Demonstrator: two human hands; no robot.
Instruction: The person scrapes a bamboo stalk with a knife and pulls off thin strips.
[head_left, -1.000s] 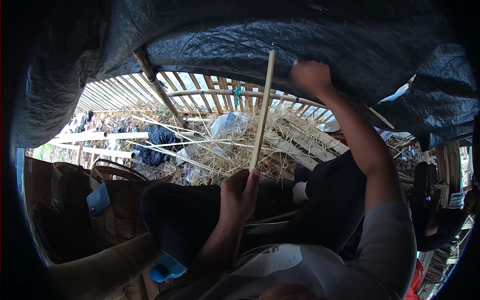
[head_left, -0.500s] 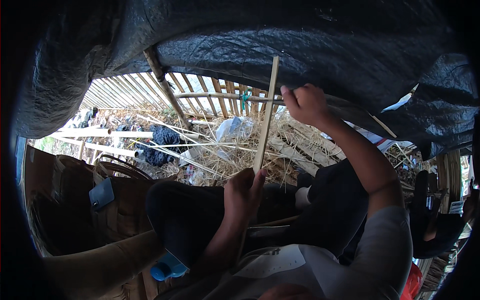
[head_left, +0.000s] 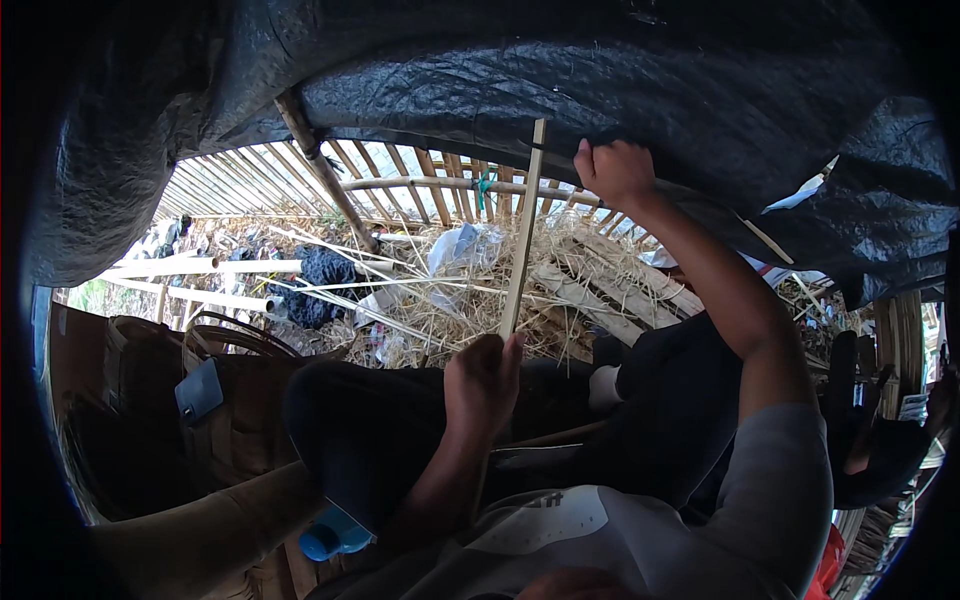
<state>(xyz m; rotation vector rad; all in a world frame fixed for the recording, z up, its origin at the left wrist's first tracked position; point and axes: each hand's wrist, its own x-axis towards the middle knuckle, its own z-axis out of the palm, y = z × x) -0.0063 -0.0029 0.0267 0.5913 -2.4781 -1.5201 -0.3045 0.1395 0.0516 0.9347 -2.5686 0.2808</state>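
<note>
No wording can be read for certain. Toward half past five, the grey short-sleeved fabric shirt [head_left: 680, 556] bears a large pale printed panel [head_left: 550, 527] with a curved outline. Near the panel's top, toward twelve o'clock on it, stand a few dark, blocky marks; lower down are tiny dark specks, perhaps small characters, though the dim light and creased cloth leave them unreadable.
</note>
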